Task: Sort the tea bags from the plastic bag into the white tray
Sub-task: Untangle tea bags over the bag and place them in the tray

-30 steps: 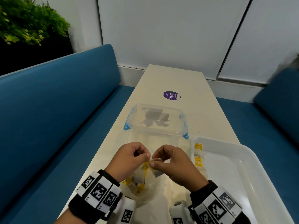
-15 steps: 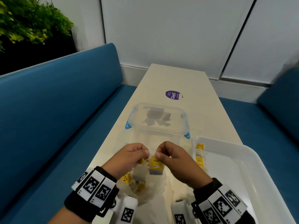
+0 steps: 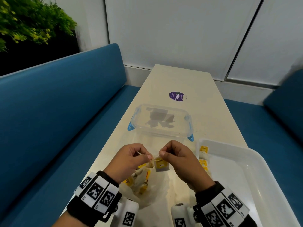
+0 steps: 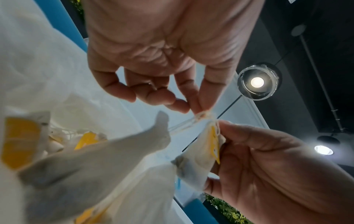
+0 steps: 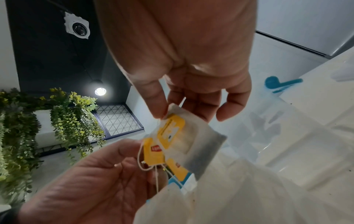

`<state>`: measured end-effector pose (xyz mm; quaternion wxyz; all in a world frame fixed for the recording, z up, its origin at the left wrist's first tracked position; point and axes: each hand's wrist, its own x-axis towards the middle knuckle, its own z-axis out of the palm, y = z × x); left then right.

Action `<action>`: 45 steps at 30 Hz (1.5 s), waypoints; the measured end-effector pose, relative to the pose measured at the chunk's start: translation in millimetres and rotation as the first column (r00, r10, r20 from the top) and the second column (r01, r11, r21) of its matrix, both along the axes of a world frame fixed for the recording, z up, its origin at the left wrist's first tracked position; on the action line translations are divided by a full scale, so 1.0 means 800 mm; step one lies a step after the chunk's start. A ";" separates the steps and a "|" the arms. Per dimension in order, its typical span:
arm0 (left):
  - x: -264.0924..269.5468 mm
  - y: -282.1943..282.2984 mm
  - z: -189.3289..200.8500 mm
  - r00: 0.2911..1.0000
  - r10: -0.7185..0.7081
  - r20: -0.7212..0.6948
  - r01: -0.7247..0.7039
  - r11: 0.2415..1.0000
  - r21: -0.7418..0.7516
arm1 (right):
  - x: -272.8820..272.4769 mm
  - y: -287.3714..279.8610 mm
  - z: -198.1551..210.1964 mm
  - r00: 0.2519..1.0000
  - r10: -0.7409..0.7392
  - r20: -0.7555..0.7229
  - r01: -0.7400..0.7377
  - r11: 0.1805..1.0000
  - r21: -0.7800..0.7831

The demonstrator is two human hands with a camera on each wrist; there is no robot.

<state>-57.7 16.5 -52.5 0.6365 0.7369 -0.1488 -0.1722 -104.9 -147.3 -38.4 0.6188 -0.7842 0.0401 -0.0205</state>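
Note:
Above the crumpled clear plastic bag [image 3: 141, 181] my two hands meet over the table. My right hand [image 3: 161, 154] pinches the top corner of a tea bag [image 3: 161, 164] with a yellow tag, seen flat in the right wrist view [image 5: 189, 136]. My left hand [image 3: 148, 157] pinches the tangled string [image 4: 203, 114] that joins this tea bag to the ones below. Several more tea bags [image 3: 142, 176] lie in the plastic bag. The white tray [image 3: 255, 177] stands at the right, with a few tea bags [image 3: 204, 157] along its left wall.
A clear lidded box [image 3: 161, 122] with blue clips stands just beyond my hands. A purple sticker [image 3: 177, 96] lies farther up the narrow table [image 3: 213, 115]. Blue benches [image 3: 57, 112] run along both sides, and the table ends at a white wall.
The tea bag has come up out of the plastic bag and now hangs from my right hand. Both hands have lifted a little and stay close together.

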 end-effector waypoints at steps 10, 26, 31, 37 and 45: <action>0.001 -0.002 -0.009 0.992 0.121 -0.018 -0.122 0.993 -0.011 | -0.007 0.003 -0.009 0.998 0.060 -0.037 -0.066 0.975 -0.211; 0.000 -0.003 -0.005 0.992 0.125 0.028 -0.127 0.989 0.075 | -0.005 0.003 -0.004 0.999 -0.035 -0.032 0.029 0.982 -0.188; -0.008 -0.008 -0.004 0.982 0.085 0.171 -0.106 0.988 0.116 | -0.004 0.003 -0.006 0.999 -0.013 -0.042 0.009 0.997 -0.076; -0.003 -0.009 0.000 0.954 -0.058 0.295 -0.004 0.978 0.207 | -0.003 0.002 -0.005 0.998 0.000 -0.063 0.003 0.999 0.037; 0.001 -0.006 -0.007 0.992 -0.090 0.084 0.094 0.995 -0.039 | -0.003 0.000 -0.006 0.999 -0.013 -0.032 0.014 0.999 0.047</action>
